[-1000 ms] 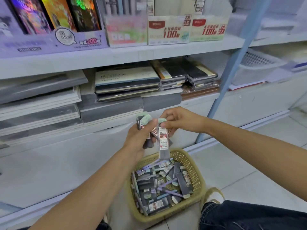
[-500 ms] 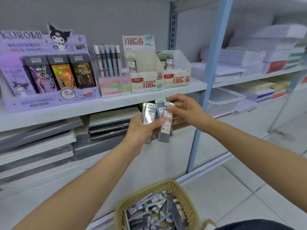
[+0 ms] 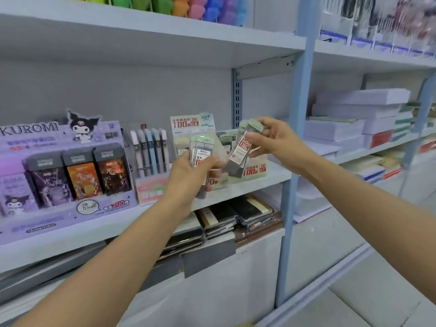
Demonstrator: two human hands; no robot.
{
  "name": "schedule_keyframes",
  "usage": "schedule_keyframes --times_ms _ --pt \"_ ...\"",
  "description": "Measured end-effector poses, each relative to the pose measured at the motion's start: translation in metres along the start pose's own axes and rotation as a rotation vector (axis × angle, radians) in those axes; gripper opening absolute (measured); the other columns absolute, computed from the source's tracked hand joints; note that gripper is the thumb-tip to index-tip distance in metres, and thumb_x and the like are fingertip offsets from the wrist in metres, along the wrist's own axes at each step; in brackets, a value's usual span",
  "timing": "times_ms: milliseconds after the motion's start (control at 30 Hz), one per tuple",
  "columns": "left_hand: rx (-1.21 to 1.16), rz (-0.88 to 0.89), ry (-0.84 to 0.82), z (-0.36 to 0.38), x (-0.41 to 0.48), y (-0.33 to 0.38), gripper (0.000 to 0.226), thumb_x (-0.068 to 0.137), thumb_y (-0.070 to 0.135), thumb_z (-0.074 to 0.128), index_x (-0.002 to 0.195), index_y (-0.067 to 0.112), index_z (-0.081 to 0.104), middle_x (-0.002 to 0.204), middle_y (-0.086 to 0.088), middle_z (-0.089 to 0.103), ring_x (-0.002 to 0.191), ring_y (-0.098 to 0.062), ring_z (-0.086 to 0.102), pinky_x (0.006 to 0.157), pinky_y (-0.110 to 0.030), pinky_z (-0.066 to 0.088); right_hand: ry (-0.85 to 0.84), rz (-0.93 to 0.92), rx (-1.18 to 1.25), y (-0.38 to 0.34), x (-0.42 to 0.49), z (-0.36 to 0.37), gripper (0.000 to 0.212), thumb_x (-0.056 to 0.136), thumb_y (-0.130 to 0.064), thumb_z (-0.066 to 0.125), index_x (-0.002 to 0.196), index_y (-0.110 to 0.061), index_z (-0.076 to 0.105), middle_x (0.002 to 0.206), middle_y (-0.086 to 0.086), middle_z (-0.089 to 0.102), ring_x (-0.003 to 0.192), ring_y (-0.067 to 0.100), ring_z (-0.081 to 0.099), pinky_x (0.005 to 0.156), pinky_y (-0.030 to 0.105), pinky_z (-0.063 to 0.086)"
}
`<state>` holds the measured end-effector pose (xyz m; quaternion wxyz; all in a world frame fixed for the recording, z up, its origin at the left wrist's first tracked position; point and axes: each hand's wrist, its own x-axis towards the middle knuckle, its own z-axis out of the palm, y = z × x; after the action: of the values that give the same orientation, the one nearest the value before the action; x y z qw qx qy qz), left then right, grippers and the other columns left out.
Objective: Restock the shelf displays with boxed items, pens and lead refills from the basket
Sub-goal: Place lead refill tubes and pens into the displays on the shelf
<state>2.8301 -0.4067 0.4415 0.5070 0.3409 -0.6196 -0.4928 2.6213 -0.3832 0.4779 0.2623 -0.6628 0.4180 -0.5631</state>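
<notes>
My left hand (image 3: pixel 188 175) grips a lead refill case (image 3: pixel 201 152) with a pale green cap and a 0.7 label, held upright in front of the shelf. My right hand (image 3: pixel 273 140) pinches two or three more refill cases (image 3: pixel 240 152), tilted, just in front of the cream lead refill display boxes (image 3: pixel 256 169) on the middle shelf (image 3: pixel 278 177). More green-capped cases stand inside that display (image 3: pixel 225 140). The basket is out of view.
A purple Kuromi display (image 3: pixel 59 171) fills the shelf's left part, with a pink pen holder (image 3: pixel 149 161) beside it. Dark notebooks (image 3: pixel 238 215) lie stacked on the shelf below. A blue upright post (image 3: pixel 297 147) stands right of the displays; paper reams (image 3: pixel 354 119) lie beyond it.
Both hands rose from the basket to the middle shelf with the refill cases. They moved apart, the right hand carrying its cases to the display box. The basket dropped out of view.
</notes>
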Motion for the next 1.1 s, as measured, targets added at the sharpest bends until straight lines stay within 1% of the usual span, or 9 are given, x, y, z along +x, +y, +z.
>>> schedule_keyframes --times_ms 67,167,333,467,600,667,800,967,1100 --pt "-0.101 -0.032 0.013 -0.001 0.017 0.007 0.008 0.094 0.020 0.059 0.101 0.024 0.060 0.082 -0.001 0.076 0.064 -0.010 0.069 0.046 -0.023 0.048 0.099 -0.036 -0.048 -0.003 0.024 -0.017 0.013 0.094 -0.006 0.058 0.105 -0.012 0.054 0.093 0.009 0.071 0.080 0.014 0.070 0.068 0.026 0.059" --pt "-0.138 -0.027 -0.015 0.000 0.035 0.012 0.013 0.099 0.016 0.050 0.107 0.023 0.056 0.082 -0.002 0.076 0.064 -0.011 0.069 0.049 -0.023 0.051 0.170 -0.028 -0.157 0.003 0.057 -0.038 0.016 0.095 -0.004 0.056 0.107 -0.010 0.048 0.102 0.013 0.066 0.088 0.020 0.069 0.072 0.028 0.060" --pt "-0.156 -0.005 -0.074 -0.001 0.053 0.006 0.015 0.100 0.015 0.049 0.112 0.020 0.056 0.083 -0.003 0.075 0.063 -0.013 0.070 0.052 -0.024 0.055 0.071 -0.001 -0.335 0.025 0.087 -0.046 0.018 0.096 -0.003 0.054 0.110 -0.009 0.046 0.099 0.009 0.061 0.098 0.030 0.065 0.083 0.039 0.057" --pt "-0.179 0.025 -0.112 -0.007 0.058 0.001 0.014 0.100 0.013 0.049 0.111 0.017 0.055 0.082 -0.005 0.075 0.064 -0.014 0.069 0.056 -0.025 0.056 -0.015 -0.037 -0.418 0.038 0.100 -0.041 0.017 0.095 -0.003 0.055 0.108 -0.012 0.047 0.099 0.009 0.062 0.091 0.024 0.068 0.074 0.029 0.060" --pt "-0.191 0.024 -0.151 -0.008 0.059 0.001 0.013 0.100 0.013 0.048 0.108 0.020 0.056 0.081 -0.004 0.075 0.062 -0.014 0.069 0.055 -0.024 0.057 -0.059 -0.041 -0.558 0.047 0.109 -0.041 0.022 0.095 -0.004 0.056 0.112 -0.016 0.050 0.105 0.010 0.062 0.096 0.024 0.066 0.079 0.034 0.059" --pt "-0.204 0.024 -0.160 -0.009 0.059 0.001 0.013 0.100 0.013 0.048 0.108 0.020 0.056 0.080 -0.004 0.075 0.062 -0.014 0.069 0.056 -0.025 0.057 -0.053 -0.057 -0.624 0.049 0.113 -0.041 0.024 0.094 -0.005 0.057 0.114 -0.019 0.052 0.105 0.003 0.062 0.094 0.017 0.065 0.079 0.028 0.058" --pt "-0.212 0.019 -0.166 -0.009 0.059 0.002 0.014 0.100 0.014 0.047 0.108 0.021 0.056 0.081 -0.004 0.075 0.062 -0.014 0.070 0.056 -0.025 0.058 -0.060 -0.072 -0.629 0.049 0.119 -0.034 0.028 0.094 -0.006 0.059 0.118 -0.019 0.056 0.102 -0.006 0.061 0.088 0.000 0.061 0.065 0.007 0.050" --pt "-0.221 0.013 -0.166 -0.012 0.060 0.002 0.015 0.100 0.014 0.048 0.108 0.023 0.056 0.082 -0.005 0.075 0.063 -0.014 0.069 0.059 -0.027 0.059 -0.079 -0.070 -0.558 0.048 0.123 -0.038 0.030 0.093 -0.004 0.059 0.118 -0.019 0.054 0.106 0.000 0.063 0.094 0.008 0.066 0.073 0.022 0.058" --pt "-0.225 0.004 -0.169 -0.012 0.059 0.002 0.015 0.100 0.013 0.048 0.108 0.024 0.056 0.080 -0.005 0.075 0.062 -0.014 0.069 0.058 -0.026 0.058 -0.091 -0.049 -0.532 0.052 0.120 -0.042 0.030 0.093 -0.001 0.058 0.109 -0.026 0.056 0.104 -0.006 0.062 0.098 0.012 0.065 0.075 0.025 0.059"
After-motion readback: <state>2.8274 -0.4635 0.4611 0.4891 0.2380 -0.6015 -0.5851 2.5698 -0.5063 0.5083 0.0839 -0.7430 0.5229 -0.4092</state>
